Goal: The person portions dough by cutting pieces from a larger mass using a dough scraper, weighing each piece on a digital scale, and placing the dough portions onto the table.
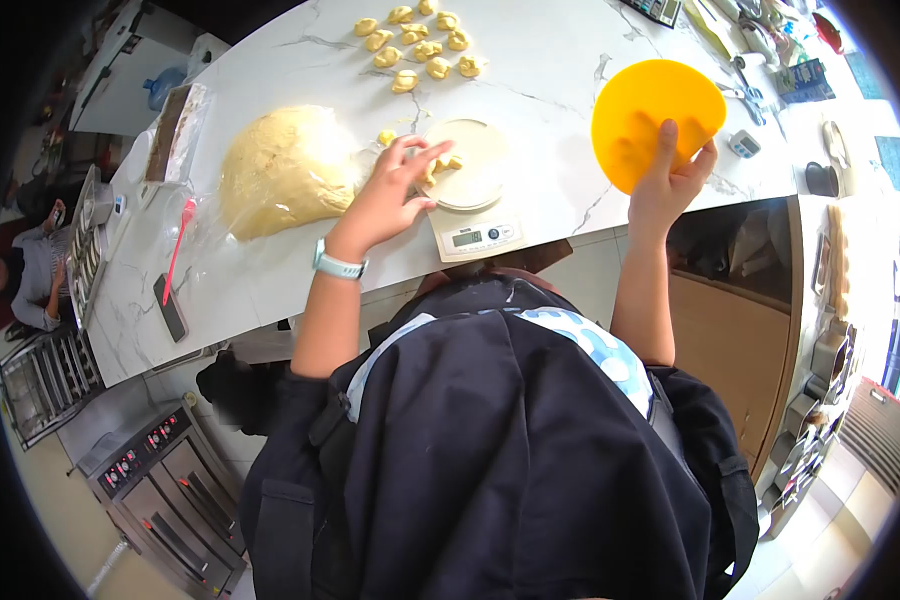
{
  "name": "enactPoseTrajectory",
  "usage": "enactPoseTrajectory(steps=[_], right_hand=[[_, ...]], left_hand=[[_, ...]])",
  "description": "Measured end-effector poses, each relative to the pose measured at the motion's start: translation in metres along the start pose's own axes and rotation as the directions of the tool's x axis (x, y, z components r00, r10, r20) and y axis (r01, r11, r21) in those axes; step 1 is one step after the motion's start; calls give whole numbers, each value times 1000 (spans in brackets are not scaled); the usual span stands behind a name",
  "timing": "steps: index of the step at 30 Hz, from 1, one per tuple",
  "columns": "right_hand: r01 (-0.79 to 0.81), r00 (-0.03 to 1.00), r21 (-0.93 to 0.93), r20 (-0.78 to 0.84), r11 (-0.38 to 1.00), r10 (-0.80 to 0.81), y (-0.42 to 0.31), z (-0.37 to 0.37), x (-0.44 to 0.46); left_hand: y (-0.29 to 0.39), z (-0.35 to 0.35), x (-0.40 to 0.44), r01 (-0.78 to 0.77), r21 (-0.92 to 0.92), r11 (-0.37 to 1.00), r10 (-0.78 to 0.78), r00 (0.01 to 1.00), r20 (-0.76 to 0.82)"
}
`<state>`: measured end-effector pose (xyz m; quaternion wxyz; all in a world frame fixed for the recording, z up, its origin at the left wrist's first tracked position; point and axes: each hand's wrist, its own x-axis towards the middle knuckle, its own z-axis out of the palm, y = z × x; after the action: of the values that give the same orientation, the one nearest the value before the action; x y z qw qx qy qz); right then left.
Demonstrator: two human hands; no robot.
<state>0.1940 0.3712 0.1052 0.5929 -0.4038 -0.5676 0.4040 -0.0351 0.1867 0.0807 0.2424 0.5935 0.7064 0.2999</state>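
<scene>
My left hand (388, 192), with a pale watch on the wrist, is over the left side of a kitchen scale (475, 190), its fingers apart. Small dough bits (444, 166) lie on the scale's plate by the fingertips; whether the fingers touch them is hard to tell. My right hand (670, 182) grips a round yellow scraper (650, 110) by its lower right edge, thumb on top. A big dough mass (288, 172) under clear plastic is left of the scale. One small dough scrap (386, 137) sits just above my left hand.
Several dough pieces (427, 48) lie at the table's far side. A pink spatula (179, 248) and a phone (170, 308) are at the left, a timer (743, 144) and scissors (747, 98) at the right. Another person (38, 270) is at the far left.
</scene>
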Motion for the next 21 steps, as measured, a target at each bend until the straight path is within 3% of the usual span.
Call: enactPoseTrajectory(steps=[2,5,9,11,15,18,21], right_hand=[[-12,1000,24,20,1000,12,-10,11,-2],[5,999,12,38,1000,-5,-8,8,-1],[-49,998,41,-24,998,50,8,-14,6],[-57,997,-9,-55,998,57,18,-30,13],[-65,988,-34,-139,997,60,27,-59,25],[-49,987,-75,-157,996,37,31,-78,33],[-76,982,-124,-179,989,53,36,-91,38]], left_hand=[[-5,-1,17,-122,5,993,121,991,58],[-25,-10,54,-10,-107,994,48,935,352],[-22,-26,124,-33,-43,999,37,995,98],[-21,-37,164,60,44,997,-54,991,-122],[-59,-46,247,189,100,977,-121,873,-473],[-85,-33,294,-5,-149,989,-97,740,-666],[-109,-25,317,115,-143,983,-170,867,-469]])
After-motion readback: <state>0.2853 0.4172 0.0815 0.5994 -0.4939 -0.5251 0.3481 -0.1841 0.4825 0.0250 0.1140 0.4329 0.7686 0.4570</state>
